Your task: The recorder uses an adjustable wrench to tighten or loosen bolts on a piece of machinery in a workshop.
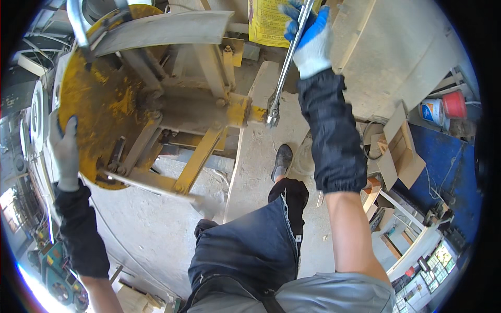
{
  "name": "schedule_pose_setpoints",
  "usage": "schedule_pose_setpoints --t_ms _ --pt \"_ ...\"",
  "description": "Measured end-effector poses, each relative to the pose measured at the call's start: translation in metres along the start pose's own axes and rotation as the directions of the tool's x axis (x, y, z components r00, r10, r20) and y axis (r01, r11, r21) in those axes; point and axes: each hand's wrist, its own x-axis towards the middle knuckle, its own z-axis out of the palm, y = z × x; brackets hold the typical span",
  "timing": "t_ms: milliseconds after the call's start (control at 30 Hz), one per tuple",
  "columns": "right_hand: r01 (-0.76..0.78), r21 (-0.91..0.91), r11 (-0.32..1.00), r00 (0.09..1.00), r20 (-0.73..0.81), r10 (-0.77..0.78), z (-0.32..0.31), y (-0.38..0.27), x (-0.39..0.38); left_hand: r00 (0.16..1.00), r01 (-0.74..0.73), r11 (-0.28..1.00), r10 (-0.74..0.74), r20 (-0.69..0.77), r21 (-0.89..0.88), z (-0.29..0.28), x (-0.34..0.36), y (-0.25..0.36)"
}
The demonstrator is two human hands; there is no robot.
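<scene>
At the left stands a yellow round disc (99, 104), worn and dusty, part of a drum-like metal frame with grey curved blades and yellow struts. My left hand (65, 154), in a grey-white glove, grips the disc's left rim; some of its fingers are hidden. A yellow shaft end (255, 113) sticks out of the frame's right side. A long chrome socket wrench (284, 73) has its head at that shaft end. My right hand (312, 44), in a white and blue glove, is closed around the upper part of the wrench handle.
A yellow printed bag (269, 23) stands beyond the wrench. An open cardboard box (402, 148) lies at right, near a red bucket (454, 104) and a white bucket (433, 112). A curved metal bar (77, 23) rises at upper left. My shoe (282, 159) is on the dusty floor.
</scene>
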Motion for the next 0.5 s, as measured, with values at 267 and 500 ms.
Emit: schedule_pose_setpoints --t_ms 267,500 --pt "0.05 -0.302 0.952 0.967 -0.226 -0.122 0.121 -0.016 -0.377 0.996 -0.08 0.951 0.084 -0.001 0.298 -0.004 -0.002 0.029" --pt "-0.686 -0.033 0.727 0.705 -0.278 0.652 -0.008 0.211 -0.471 0.989 -0.15 0.932 0.143 0.046 0.33 -0.02 0.036 0.031"
